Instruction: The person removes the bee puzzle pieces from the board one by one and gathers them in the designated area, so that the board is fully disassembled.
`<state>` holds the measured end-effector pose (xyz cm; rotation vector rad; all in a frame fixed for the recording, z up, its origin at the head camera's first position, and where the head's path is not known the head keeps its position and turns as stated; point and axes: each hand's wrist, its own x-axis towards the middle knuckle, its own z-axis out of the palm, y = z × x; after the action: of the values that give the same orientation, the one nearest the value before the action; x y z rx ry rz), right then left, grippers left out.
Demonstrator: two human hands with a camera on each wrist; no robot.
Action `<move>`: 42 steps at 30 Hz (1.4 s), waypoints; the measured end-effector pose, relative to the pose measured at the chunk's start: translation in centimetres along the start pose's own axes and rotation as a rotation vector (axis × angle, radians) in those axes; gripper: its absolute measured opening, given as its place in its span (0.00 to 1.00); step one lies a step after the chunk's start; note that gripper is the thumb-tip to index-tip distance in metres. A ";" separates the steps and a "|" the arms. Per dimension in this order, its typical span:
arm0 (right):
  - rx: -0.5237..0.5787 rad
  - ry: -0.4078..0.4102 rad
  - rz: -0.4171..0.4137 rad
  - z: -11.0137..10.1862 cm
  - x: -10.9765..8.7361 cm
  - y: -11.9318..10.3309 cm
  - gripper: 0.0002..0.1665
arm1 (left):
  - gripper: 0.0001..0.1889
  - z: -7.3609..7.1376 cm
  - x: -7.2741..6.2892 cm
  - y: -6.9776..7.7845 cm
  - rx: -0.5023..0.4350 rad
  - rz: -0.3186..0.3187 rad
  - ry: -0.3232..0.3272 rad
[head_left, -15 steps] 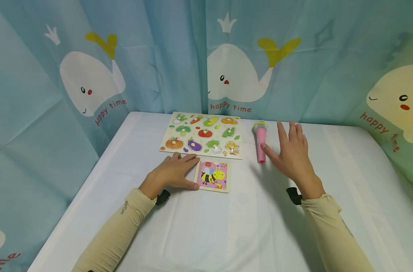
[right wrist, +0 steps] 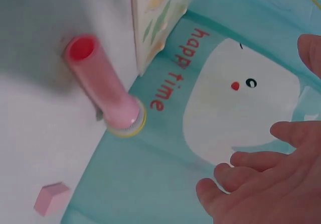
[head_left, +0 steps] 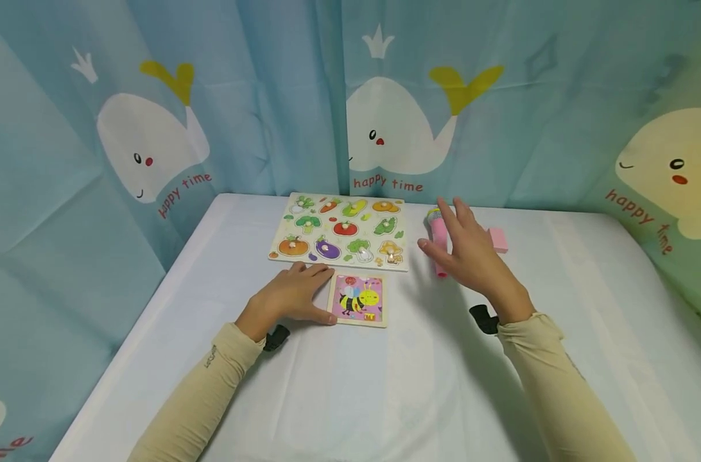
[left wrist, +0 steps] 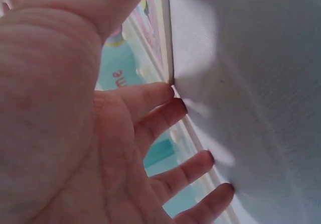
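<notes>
In the head view my left hand (head_left: pixel 291 293) rests on the table at the left side of a small square bee puzzle (head_left: pixel 359 300) with a pink picture and pale wooden frame. Its thumb and index finger touch the frame's left corners, and its fingers are spread and nearly straight. My right hand (head_left: pixel 472 256) is raised with spread fingers, partly covering a pink toy microphone (head_left: pixel 440 232) that lies on the table. The right wrist view shows the microphone (right wrist: pixel 103 83) apart from the fingers, with nothing in the hand (right wrist: pixel 271 179).
A vegetable peg puzzle board (head_left: pixel 327 224) lies behind the bee puzzle. Right of the microphone sits a small pink block (head_left: pixel 497 240). A blue whale-print curtain (head_left: pixel 304 96) rises along the back and sides of the white-covered table (head_left: pixel 350 391).
My right hand has moved left, over the microphone, and the pink block it was hiding now shows. The left hand stays at the bee puzzle.
</notes>
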<state>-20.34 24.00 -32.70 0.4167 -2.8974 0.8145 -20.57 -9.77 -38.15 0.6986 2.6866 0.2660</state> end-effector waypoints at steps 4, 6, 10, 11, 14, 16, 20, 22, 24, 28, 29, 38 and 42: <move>0.023 -0.030 -0.017 0.6 0.5 -0.9 0.54 | 0.55 0.2 -0.1 -0.2 -0.027 0.008 0.000; 0.034 -0.044 -0.029 1.0 0.7 -1.4 0.52 | 0.55 0.2 -0.1 -0.3 -0.028 0.012 0.003; 0.046 -0.066 -0.069 2.1 1.3 -2.4 0.46 | 0.55 0.3 0.0 -0.4 -0.022 0.017 0.011; 0.050 -0.070 -0.082 2.5 1.5 -2.7 0.45 | 0.55 0.4 0.1 -0.4 -0.020 0.017 0.011; 0.065 -0.082 -0.114 3.6 1.9 -3.3 0.41 | 0.55 0.4 0.1 -0.6 -0.022 0.016 0.011; 0.066 -0.090 -0.126 4.3 2.2 -3.6 0.40 | 0.55 0.4 0.1 -0.7 -0.023 0.016 0.009; 0.061 -0.108 -0.129 5.6 2.7 -4.1 0.39 | 0.54 0.4 0.1 -0.9 -0.025 0.024 0.005; 0.061 -0.118 -0.125 6.1 2.8 -4.3 0.39 | 0.54 0.3 0.1 -0.9 -0.027 0.029 0.002; 0.063 -0.130 -0.128 6.7 2.9 -4.5 0.38 | 0.54 0.2 0.1 -0.9 -0.027 0.032 -0.001; 0.050 -0.156 -0.146 7.8 3.2 -4.9 0.36 | 0.54 0.0 0.1 -0.9 -0.024 0.034 -0.001; 0.050 -0.165 -0.154 8.1 3.3 -4.9 0.35 | 0.54 -0.1 0.0 -0.9 -0.023 0.034 -0.001; 0.101 -0.243 -0.179 9.6 3.7 -5.7 0.30 | 0.53 -0.1 0.1 -0.9 -0.021 0.048 0.007; 0.086 -0.258 -0.206 10.1 3.8 -6.0 0.27 | 0.53 -0.1 0.1 -1.0 -0.024 0.051 0.005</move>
<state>-22.51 12.91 -37.69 0.8732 -2.9848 0.9140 -21.09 -10.59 -38.37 0.7604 2.6686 0.3126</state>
